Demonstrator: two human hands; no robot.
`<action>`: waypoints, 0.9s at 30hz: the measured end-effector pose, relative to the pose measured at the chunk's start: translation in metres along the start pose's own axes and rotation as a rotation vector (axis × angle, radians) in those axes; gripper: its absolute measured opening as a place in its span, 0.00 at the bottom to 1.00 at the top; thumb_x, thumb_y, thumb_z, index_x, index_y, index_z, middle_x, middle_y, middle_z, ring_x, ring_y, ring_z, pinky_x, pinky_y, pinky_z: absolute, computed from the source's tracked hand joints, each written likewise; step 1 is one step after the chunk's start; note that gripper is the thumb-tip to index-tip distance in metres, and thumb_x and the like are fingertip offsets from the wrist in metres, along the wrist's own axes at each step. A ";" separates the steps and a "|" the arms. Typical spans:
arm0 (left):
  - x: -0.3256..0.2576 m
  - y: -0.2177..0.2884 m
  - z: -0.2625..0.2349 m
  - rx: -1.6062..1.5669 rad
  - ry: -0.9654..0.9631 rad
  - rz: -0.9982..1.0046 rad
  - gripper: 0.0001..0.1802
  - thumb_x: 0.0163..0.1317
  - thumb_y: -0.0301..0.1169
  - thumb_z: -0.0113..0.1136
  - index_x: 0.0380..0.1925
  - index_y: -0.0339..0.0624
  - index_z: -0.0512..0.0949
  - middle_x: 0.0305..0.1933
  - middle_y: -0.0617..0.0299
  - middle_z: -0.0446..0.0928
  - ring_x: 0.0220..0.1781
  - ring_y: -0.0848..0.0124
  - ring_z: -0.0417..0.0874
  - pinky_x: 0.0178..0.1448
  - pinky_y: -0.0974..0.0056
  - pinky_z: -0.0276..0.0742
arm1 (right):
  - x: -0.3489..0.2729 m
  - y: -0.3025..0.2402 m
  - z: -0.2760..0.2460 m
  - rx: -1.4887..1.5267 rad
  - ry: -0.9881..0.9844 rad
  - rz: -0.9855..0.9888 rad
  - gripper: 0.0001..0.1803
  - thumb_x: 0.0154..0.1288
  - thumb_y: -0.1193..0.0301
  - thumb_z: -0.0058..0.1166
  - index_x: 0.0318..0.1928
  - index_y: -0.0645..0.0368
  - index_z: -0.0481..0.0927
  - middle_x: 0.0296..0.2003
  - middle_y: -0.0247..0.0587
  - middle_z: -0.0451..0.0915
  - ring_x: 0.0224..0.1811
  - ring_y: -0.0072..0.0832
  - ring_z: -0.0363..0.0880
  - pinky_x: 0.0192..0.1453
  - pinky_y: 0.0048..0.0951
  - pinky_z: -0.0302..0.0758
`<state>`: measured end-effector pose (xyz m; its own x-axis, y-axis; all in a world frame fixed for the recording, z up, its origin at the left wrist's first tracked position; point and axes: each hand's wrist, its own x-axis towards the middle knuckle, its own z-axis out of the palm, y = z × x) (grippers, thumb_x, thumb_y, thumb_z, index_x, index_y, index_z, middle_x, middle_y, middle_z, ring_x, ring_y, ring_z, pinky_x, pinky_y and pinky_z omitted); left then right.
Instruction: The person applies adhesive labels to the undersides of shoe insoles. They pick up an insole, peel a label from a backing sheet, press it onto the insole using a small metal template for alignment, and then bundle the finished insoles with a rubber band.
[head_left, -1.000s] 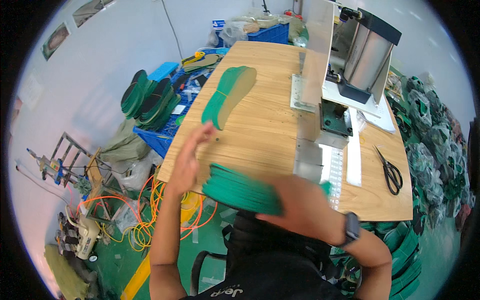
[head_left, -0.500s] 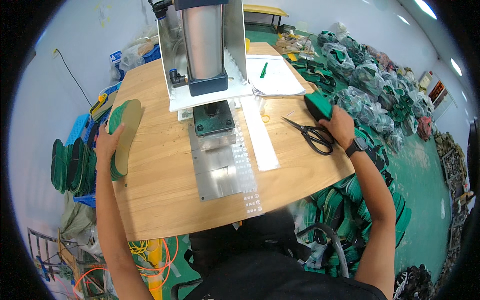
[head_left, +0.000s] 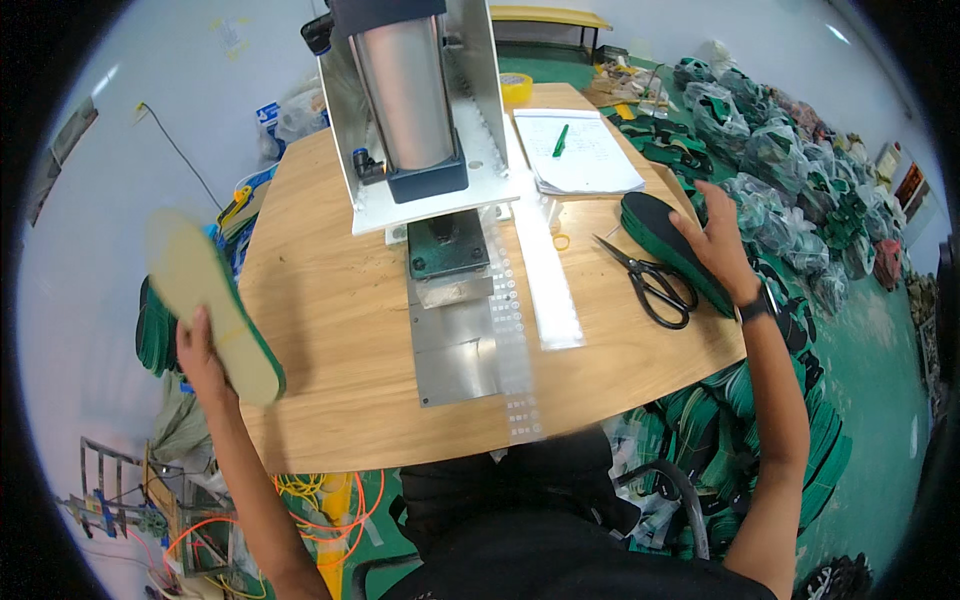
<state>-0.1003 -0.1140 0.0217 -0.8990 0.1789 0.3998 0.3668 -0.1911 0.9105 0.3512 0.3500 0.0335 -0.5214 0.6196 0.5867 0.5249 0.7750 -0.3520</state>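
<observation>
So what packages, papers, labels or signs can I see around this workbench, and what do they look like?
Paper pad: far right of the table, white lined sheets, a green pen lying on it.
Bagged bundles: heaped on the floor to the right, clear plastic over green goods.
Blue box: beyond the table's far left corner, small, partly hidden.
Wall pictures: left wall, framed rectangles, too blurred to describe.
Screens: none visible.

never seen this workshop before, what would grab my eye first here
First the tall press machine with its metal cylinder, standing at the far middle of the wooden table. Next, the left hand holding up a pale insole with a green edge over the table's left edge, while the right hand rests on a stack of dark green insoles at the right edge, beside black scissors. Heaps of bagged green insoles cover the floor at right.
</observation>
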 end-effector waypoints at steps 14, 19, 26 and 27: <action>-0.249 0.030 0.046 -0.288 -0.210 -0.543 0.25 0.69 0.44 0.45 0.56 0.34 0.68 0.50 0.54 0.76 0.49 0.65 0.77 0.55 0.62 0.74 | -0.184 -0.304 0.064 0.946 -0.251 -0.487 0.23 0.48 0.74 0.61 0.47 0.61 0.72 0.47 0.48 0.69 0.49 0.45 0.68 0.56 0.39 0.68; -0.267 0.029 0.044 -0.293 -0.264 -0.685 0.25 0.66 0.43 0.50 0.55 0.34 0.69 0.49 0.53 0.76 0.49 0.65 0.79 0.56 0.61 0.74 | -0.204 -0.293 0.059 0.979 -0.253 -0.492 0.11 0.46 0.76 0.60 0.29 0.57 0.69 0.37 0.40 0.69 0.43 0.42 0.67 0.46 0.37 0.66; -0.260 0.045 0.037 -0.338 -0.333 -0.495 0.28 0.63 0.43 0.56 0.56 0.35 0.67 0.53 0.53 0.75 0.52 0.62 0.78 0.56 0.57 0.75 | -0.196 -0.263 0.049 1.263 -1.690 -0.635 0.09 0.67 0.69 0.50 0.39 0.62 0.75 0.20 0.42 0.72 0.19 0.33 0.71 0.26 0.31 0.69; -0.251 0.040 0.033 -0.361 -0.232 -0.472 0.31 0.63 0.48 0.54 0.56 0.35 0.67 0.53 0.52 0.75 0.52 0.60 0.78 0.56 0.55 0.75 | -0.201 -0.262 0.054 1.166 -1.932 -0.584 0.11 0.68 0.69 0.49 0.44 0.63 0.77 0.21 0.42 0.74 0.19 0.31 0.72 0.26 0.29 0.71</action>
<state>0.1482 -0.1342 -0.0392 -0.8543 0.5196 0.0138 -0.1962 -0.3470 0.9171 0.2822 0.0288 -0.0313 -0.5857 -0.8001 -0.1296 0.0383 0.1323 -0.9905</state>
